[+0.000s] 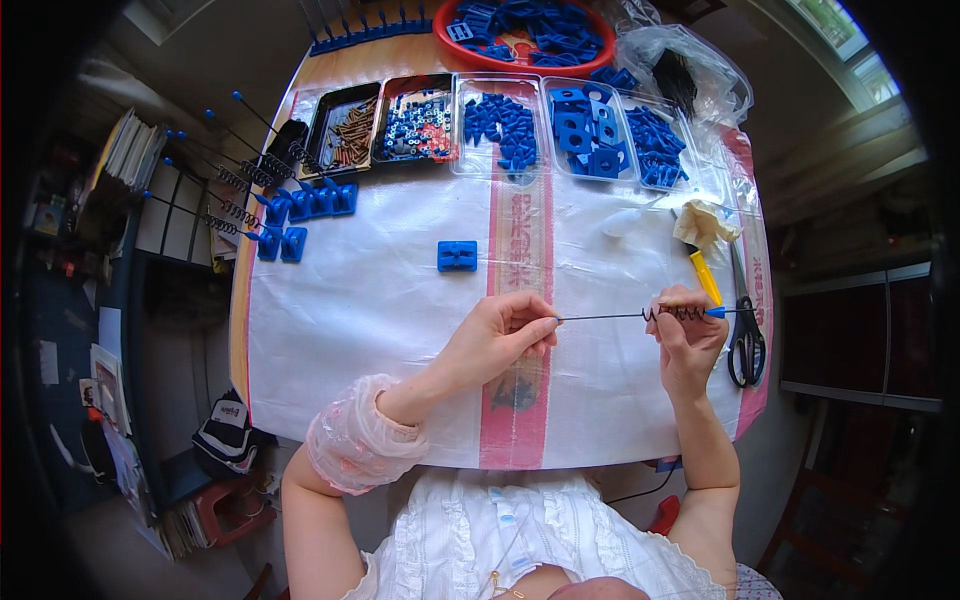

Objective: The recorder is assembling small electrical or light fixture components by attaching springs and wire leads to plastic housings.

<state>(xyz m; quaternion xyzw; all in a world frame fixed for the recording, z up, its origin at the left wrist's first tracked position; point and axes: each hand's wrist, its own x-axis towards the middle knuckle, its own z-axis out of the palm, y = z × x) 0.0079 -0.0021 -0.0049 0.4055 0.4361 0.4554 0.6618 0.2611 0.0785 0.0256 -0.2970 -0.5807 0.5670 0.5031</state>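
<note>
White blouse [500, 540], lower edge, cut off. Left hand [515, 330]: pinching one end of black rod [600, 317], tip partly hidden. Right hand [685, 345]: closed on the rod's black coil [692, 312]. Ahead of hands, left to right: black tray [316, 122], screws [354, 136]; second black tray [378, 142], metal pieces [415, 122]; clear tray [458, 135], blue cones [505, 128]; second clear tray [549, 120], blue plates [575, 128]; third clear tray [664, 188], blue pieces [655, 140]. Farther: red basin [525, 71], blue parts [545, 25]; clear bag [735, 85], dark contents indistinct. Stripe [512, 435] running beneath left hand: printed characters.

Table cover [360, 330] is brightly lit, w/ daylight seen at the window [838, 28], upper R; some glare is caught on the clear plastic bag [728, 75]. Room sides are left v. dim, straight edges are bent, corners are blacked out.
</note>
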